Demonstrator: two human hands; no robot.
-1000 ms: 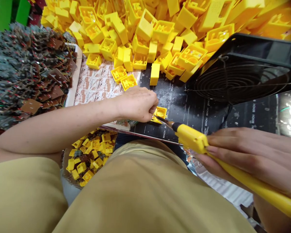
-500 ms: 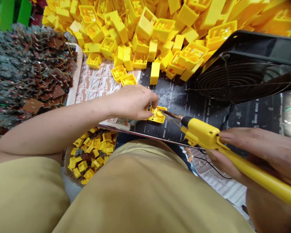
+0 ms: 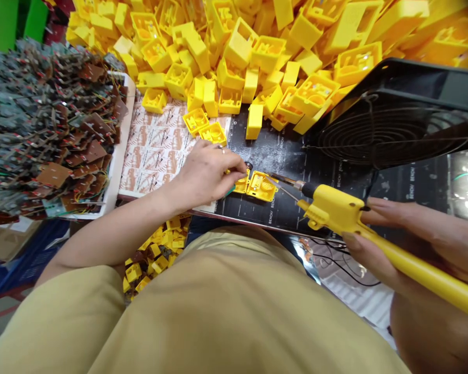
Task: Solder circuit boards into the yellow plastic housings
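Left hand (image 3: 210,174) now shifted off open yellow casing (image 3: 262,189), pinched narrow over yellow piece (image 3: 241,185) just beside it; whether your fingers grip, cannot tell; casing rests on desk (image 3: 292,156) right of that hand, seemingly unsteadied now; your right hand (image 3: 425,223) holds yellow soldering-type tool (image 3: 337,208), tip reaching over casing, contact unclear.
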